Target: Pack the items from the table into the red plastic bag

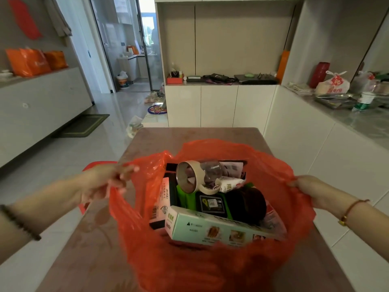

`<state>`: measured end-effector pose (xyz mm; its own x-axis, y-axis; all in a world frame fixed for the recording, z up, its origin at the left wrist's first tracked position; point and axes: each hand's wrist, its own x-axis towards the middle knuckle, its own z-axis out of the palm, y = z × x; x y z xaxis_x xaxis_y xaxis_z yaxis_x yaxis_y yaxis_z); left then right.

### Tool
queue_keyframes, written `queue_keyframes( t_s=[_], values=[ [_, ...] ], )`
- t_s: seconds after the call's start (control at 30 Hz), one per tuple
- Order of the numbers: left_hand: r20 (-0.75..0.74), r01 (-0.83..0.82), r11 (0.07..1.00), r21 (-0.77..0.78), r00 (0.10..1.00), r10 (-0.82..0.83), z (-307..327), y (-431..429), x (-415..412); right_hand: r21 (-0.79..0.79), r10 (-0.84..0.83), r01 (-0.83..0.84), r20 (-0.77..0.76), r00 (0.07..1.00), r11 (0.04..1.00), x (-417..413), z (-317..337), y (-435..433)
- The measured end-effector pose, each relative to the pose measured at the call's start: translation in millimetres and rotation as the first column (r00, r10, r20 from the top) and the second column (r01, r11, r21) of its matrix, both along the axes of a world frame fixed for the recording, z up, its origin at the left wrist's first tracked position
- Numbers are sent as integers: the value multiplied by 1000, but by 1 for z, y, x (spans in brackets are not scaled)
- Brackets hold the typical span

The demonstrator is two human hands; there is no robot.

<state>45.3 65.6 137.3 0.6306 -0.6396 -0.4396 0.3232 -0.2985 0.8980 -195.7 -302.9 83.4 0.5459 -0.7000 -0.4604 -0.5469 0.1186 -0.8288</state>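
Head view, from the left: our left forearm comes in at the lower left edge, a dark beaded bracelet (20, 223) round the wrist, and reaches forward and inward over the brown table (84, 239). Our left hand (105, 180) has its fingers curled, pinching the left handle of the red plastic bag (189, 268) and holding it out to the side.

The bag stands on the middle of the table between our two hands, its mouth spread wide and facing up toward us. Inside it we see several things packed close together. A flat pink-and-white packet (163, 199) stands upright against the left wall. A cream mug (197, 171) lies on its side on top, its metal-lined mouth turned to the left. Below the mug is a green-and-black pouch (210, 204), and just right of that a dark cylinder (247, 200) lies on its side. A white-and-green box (212, 228) lies tilted across the near side of the bag, touching the pouch.

Further right, our right hand (305, 186) grasps the bag's right edge, back of the hand up, fingers closed on the plastic. That forearm runs off to the lower right, stretched well out from the bag, with a red string bracelet (353, 207) on the wrist
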Motion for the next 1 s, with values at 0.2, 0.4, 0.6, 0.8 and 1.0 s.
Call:
queue_keyframes(
  t_s=[0.2, 0.4, 0.6, 0.8, 1.0],
  values=[
    [21, 66, 976, -206, 998, -63, 81, -15, 6, 9, -17, 16, 123, 992, 1000, 28, 55, 2],
    [190, -1, 995, -102, 982, 21, 128, -33, 27, -182, 1, 19, 107, 994, 983, 64, 93, 9],
    [270, -113, 977, -180, 950, 159, 175, -64, 52, -216, -44, 81, 171, 984, 973, 101, 127, -10],
    [358, -162, 955, -249, 901, 246, 201, -70, 78, -190, -47, 113, 318, 947, 975, 133, 158, -19],
    [259, -174, 971, -162, 942, 212, 137, -77, 95, -217, -27, 80, 237, 971, 973, 153, 97, -3]
  ],
)
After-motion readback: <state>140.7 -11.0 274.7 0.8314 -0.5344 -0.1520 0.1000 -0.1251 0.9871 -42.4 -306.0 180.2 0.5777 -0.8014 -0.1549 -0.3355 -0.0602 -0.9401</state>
